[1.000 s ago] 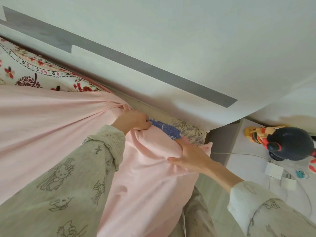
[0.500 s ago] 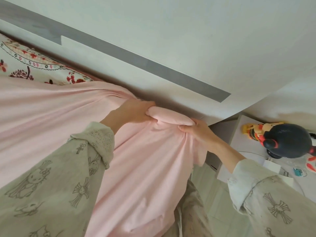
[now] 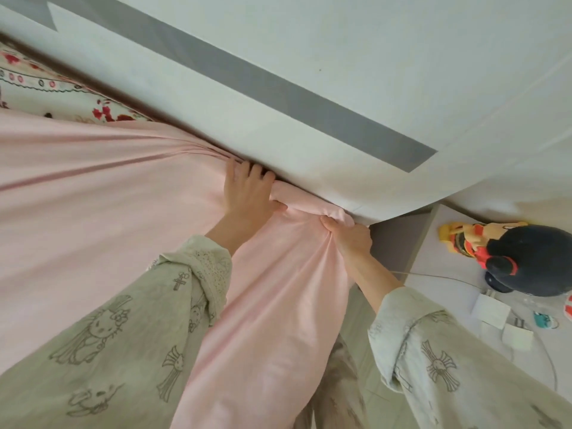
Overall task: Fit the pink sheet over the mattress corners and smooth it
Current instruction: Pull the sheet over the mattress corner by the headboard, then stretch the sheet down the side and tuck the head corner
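— How far along am I with this corner?

— Nearly there, I'd say. The pink sheet already wraps the mattress corner by the headboard; no bare mattress shows at that corner. Your left hand lies on top of the sheet, fingers tucked down into the gap at the headboard and curled on the gathered cloth. Your right hand is closed on a bunch of sheet at the outer side of the corner, just beside the nightstand.

— So what's left?

— The cloth fans out in tight folds from your left hand, and a loose length hangs down between your arms. That slack probably needs pulling under the edge, then smoothing. Farther left a floral cover shows uncovered by the headboard. The other corners are out of sight, so I can't judge them.
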Motion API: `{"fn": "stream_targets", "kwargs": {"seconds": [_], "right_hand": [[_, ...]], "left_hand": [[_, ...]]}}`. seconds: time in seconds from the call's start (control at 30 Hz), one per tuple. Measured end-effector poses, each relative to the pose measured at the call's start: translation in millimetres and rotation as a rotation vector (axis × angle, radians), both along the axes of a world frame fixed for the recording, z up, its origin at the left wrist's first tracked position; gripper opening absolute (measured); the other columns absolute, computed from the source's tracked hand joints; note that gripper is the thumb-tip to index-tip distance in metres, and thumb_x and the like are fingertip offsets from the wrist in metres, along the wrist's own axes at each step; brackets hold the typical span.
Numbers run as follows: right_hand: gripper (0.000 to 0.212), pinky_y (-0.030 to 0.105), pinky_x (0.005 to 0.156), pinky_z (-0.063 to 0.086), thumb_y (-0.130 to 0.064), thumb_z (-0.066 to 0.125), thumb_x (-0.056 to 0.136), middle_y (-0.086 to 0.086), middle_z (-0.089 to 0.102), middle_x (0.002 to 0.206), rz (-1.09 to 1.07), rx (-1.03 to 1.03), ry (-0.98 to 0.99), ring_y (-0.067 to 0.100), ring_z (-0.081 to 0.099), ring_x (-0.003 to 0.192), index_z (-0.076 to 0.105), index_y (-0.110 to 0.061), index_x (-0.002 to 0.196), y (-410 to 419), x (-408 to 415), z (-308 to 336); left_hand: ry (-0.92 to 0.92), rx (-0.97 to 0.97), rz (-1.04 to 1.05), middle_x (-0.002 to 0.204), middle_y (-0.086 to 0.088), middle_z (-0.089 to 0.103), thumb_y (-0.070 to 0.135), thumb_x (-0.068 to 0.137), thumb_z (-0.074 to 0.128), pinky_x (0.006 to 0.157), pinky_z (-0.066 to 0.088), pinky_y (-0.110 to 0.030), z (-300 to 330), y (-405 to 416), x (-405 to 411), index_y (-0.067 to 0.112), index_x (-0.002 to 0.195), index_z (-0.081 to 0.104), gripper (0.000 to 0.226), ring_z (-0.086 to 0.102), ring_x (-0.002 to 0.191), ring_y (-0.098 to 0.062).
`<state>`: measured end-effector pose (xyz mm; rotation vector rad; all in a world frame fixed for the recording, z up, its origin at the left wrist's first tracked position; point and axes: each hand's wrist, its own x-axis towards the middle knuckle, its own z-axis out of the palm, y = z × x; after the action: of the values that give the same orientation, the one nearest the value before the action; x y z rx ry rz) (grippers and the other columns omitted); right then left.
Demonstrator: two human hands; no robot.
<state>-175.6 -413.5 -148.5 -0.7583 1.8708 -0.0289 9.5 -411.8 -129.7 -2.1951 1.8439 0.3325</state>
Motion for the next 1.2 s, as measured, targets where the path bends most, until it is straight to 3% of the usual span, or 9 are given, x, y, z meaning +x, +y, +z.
{"fn": "stream_targets", "kwargs": {"seconds": [0.1, 0.23, 0.33, 0.53, 0.7, 0.83, 0.97, 1.1, 1.2], "right_hand": [[0.074, 0.042, 0.099, 0.044, -0.059, 0.061, 0.076, 0.008, 0.057, 0.126, 0.097, -0.071, 0.059, 0.030, 0.054, 0.117, 0.047, -0.012, 0.131, 3.1, -0.7, -0.8], [0.062, 0.049, 0.100, 0.039, -0.054, 0.045, 0.088, 0.011, 0.051, 0.132, 0.329, -0.233, 0.241, 0.032, 0.047, 0.121, 0.042, -0.010, 0.131, 19.3, -3.5, 14.7], [0.057, 0.047, 0.098, 0.040, -0.037, 0.045, 0.093, 0.012, 0.039, 0.143, 0.542, -0.438, 0.335, 0.033, 0.040, 0.127, 0.031, -0.008, 0.139, 45.1, -11.9, 34.1], [0.058, 0.043, 0.112, 0.027, -0.022, 0.046, 0.095, 0.013, 0.020, 0.156, 1.020, -0.679, 0.179, 0.030, 0.022, 0.143, 0.024, -0.013, 0.147, 116.4, -18.5, 63.9], [0.051, 0.044, 0.103, 0.040, -0.012, 0.044, 0.093, 0.015, 0.030, 0.151, 1.458, -0.631, -0.129, 0.031, 0.029, 0.139, 0.033, -0.006, 0.142, 187.7, -6.5, 66.5], [0.043, 0.046, 0.068, 0.056, -0.011, 0.036, 0.080, 0.019, 0.062, 0.116, 1.678, -0.728, -0.267, 0.038, 0.061, 0.105, 0.059, 0.000, 0.115, 235.9, -6.7, 55.0], [0.022, 0.038, 0.057, 0.051, -0.010, 0.070, 0.069, 0.014, 0.063, 0.088, 1.882, -0.853, -0.312, 0.035, 0.062, 0.076, 0.063, -0.002, 0.089, 280.9, -15.9, 43.1], [0.040, 0.032, 0.056, 0.048, -0.024, 0.085, 0.057, 0.009, 0.064, 0.086, 2.054, -0.908, -0.378, 0.029, 0.063, 0.073, 0.065, -0.006, 0.087, 324.0, -24.7, 41.1], [0.059, 0.033, 0.061, 0.049, -0.034, 0.086, 0.053, 0.005, 0.065, 0.098, 2.149, -0.903, -0.305, 0.025, 0.064, 0.082, 0.065, -0.011, 0.103, 355.7, -17.2, 32.5]], "left_hand": [[0.058, -0.102, 0.070, 0.130, -0.013, 0.044, 0.044, 0.074, 0.067, 0.117, 0.011, -0.046, 4.2, 10.5, -4.6, 0.011, 0.122, 0.047, 0.062, 0.034, 0.131, -0.031], [0.206, -0.237, 0.049, 0.138, -0.018, 0.040, 0.023, 0.085, 0.050, 0.113, 0.023, -0.045, 17.8, 46.0, -3.2, 0.007, 0.126, 0.045, 0.044, 0.032, 0.135, -0.034], [0.338, -0.140, 0.151, 0.146, -0.013, 0.032, 0.012, 0.088, 0.052, 0.107, 0.029, -0.042, 32.7, 89.7, -2.1, 0.008, 0.130, 0.044, 0.043, 0.030, 0.136, -0.030], [0.443, 0.035, 0.355, 0.149, -0.007, 0.030, 0.015, 0.093, 0.044, 0.111, 0.025, -0.038, 40.6, 203.0, -20.8, 0.016, 0.138, 0.035, 0.046, 0.030, 0.137, -0.025], [0.466, 0.052, 0.514, 0.145, -0.005, 0.040, 0.013, 0.090, 0.050, 0.107, 0.031, -0.039, 42.0, 307.4, -43.5, 0.019, 0.137, 0.042, 0.048, 0.040, 0.132, -0.026], [0.399, 0.097, 0.709, 0.143, -0.005, 0.042, 0.008, 0.089, 0.050, 0.106, 0.033, -0.042, 41.4, 392.2, -62.6, 0.017, 0.135, 0.045, 0.047, 0.041, 0.131, -0.027], [0.320, -0.020, 0.819, 0.132, -0.007, 0.052, -0.003, 0.084, 0.052, 0.107, 0.033, -0.041, 38.5, 455.3, -93.5, 0.011, 0.126, 0.052, 0.044, 0.050, 0.120, -0.027], [0.147, -0.167, 0.833, 0.096, -0.012, 0.064, -0.009, 0.074, 0.058, 0.082, 0.047, -0.044, 39.1, 491.9, -118.6, 0.005, 0.096, 0.064, 0.027, 0.060, 0.087, -0.031], [0.156, -0.156, 0.817, 0.096, -0.011, 0.065, -0.007, 0.070, 0.063, 0.077, 0.049, -0.043, 30.9, 524.9, -132.4, 0.006, 0.094, 0.065, 0.028, 0.062, 0.088, -0.032]]}}
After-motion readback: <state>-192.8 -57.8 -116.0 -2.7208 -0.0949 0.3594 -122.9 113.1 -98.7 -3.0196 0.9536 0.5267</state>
